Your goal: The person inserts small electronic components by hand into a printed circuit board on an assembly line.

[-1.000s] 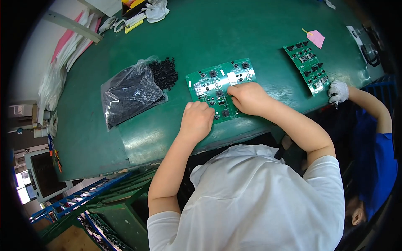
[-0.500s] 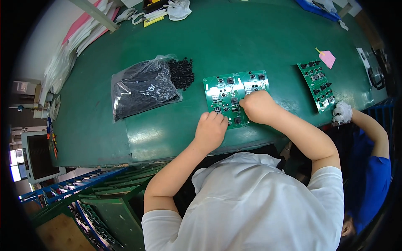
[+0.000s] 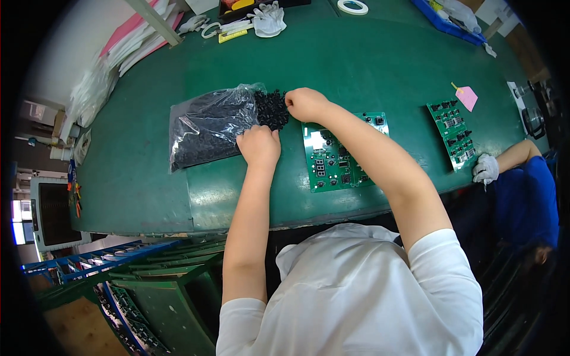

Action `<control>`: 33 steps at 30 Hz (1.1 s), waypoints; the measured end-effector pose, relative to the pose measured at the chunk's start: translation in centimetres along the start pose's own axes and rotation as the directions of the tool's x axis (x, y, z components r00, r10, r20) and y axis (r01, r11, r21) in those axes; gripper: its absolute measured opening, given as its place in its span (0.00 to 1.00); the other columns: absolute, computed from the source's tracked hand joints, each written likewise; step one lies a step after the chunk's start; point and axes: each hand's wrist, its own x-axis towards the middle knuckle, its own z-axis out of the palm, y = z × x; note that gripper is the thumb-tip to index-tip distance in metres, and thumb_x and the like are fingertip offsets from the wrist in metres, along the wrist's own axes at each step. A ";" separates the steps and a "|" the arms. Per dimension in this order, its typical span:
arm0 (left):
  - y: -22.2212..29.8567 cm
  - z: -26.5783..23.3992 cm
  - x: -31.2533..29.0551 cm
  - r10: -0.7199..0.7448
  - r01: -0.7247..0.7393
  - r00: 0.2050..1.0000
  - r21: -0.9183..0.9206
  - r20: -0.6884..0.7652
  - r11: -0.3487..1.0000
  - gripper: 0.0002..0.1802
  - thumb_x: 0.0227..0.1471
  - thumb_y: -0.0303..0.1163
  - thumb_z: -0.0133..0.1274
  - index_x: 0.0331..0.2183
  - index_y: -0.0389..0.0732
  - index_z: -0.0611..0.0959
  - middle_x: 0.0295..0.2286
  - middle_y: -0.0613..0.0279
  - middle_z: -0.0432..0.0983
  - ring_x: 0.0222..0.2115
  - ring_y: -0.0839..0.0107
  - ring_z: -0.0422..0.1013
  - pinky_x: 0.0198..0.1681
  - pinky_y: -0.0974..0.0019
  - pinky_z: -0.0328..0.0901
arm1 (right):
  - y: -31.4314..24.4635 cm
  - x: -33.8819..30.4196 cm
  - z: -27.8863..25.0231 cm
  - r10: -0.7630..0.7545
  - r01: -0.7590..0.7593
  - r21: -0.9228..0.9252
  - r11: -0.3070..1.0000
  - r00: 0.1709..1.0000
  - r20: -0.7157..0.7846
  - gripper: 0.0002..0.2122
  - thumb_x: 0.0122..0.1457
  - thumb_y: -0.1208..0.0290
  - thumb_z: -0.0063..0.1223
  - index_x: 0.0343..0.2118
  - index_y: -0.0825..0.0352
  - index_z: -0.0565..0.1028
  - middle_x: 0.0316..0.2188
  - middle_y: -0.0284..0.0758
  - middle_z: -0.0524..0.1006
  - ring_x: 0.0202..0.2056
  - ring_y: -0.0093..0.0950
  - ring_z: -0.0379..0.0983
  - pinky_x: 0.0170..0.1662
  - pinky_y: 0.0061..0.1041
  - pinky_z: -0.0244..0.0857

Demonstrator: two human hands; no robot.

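A heap of small black parts [image 3: 272, 109] spills from the mouth of a clear plastic bag [image 3: 209, 127] full of black pieces. At the near side of the heap, my left hand [image 3: 259, 146] has its fingers curled against the parts and the bag's edge. My right hand [image 3: 306, 105] is closed at the heap's right edge, its fingertips turned toward the parts. What either hand pinches is hidden. Under my right forearm lies a green circuit board panel [image 3: 323, 181] with black components and a digit display; the forearm covers part of it.
Another populated board [image 3: 452, 135] lies to the right, beside a co-worker's gloved hand [image 3: 485, 169]. A pink tag [image 3: 467, 98] is above it. Along the far edge are white gloves [image 3: 268, 20], a tape roll [image 3: 352, 6] and a blue tray [image 3: 449, 22].
Both hands have left the circuit board and moved left to the black parts. The co-worker's gloved hand has shifted slightly away from the other board.
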 end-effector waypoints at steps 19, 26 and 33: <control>7.6 -4.1 -7.6 0.470 -0.457 0.872 -0.569 -0.136 0.684 0.05 0.35 0.28 0.59 0.23 0.45 0.80 0.26 0.64 0.71 0.33 0.63 0.67 0.38 0.58 0.59 | -4.7 -1.0 0.8 -0.042 0.057 -0.351 0.935 0.998 0.052 0.07 0.47 0.73 0.50 0.26 0.62 0.81 0.30 0.37 0.80 0.32 0.33 0.78 0.29 0.33 0.71; 9.2 -4.9 -7.4 0.455 -0.407 0.890 -0.390 0.036 0.826 0.02 0.36 0.30 0.56 0.19 0.43 0.81 0.23 0.63 0.70 0.31 0.64 0.65 0.38 0.58 0.57 | -3.8 -1.2 1.2 -0.171 0.215 -0.316 0.924 0.972 0.163 0.07 0.46 0.76 0.48 0.25 0.65 0.79 0.27 0.40 0.79 0.31 0.39 0.77 0.31 0.37 0.71; 9.6 -5.0 -7.2 0.496 -0.466 0.868 -0.314 0.019 0.827 0.03 0.37 0.30 0.56 0.18 0.43 0.80 0.23 0.62 0.70 0.32 0.64 0.65 0.39 0.57 0.57 | -1.9 -0.6 1.3 -0.189 0.221 -0.261 0.940 0.972 0.141 0.08 0.46 0.75 0.49 0.27 0.65 0.80 0.31 0.39 0.79 0.34 0.36 0.77 0.33 0.36 0.71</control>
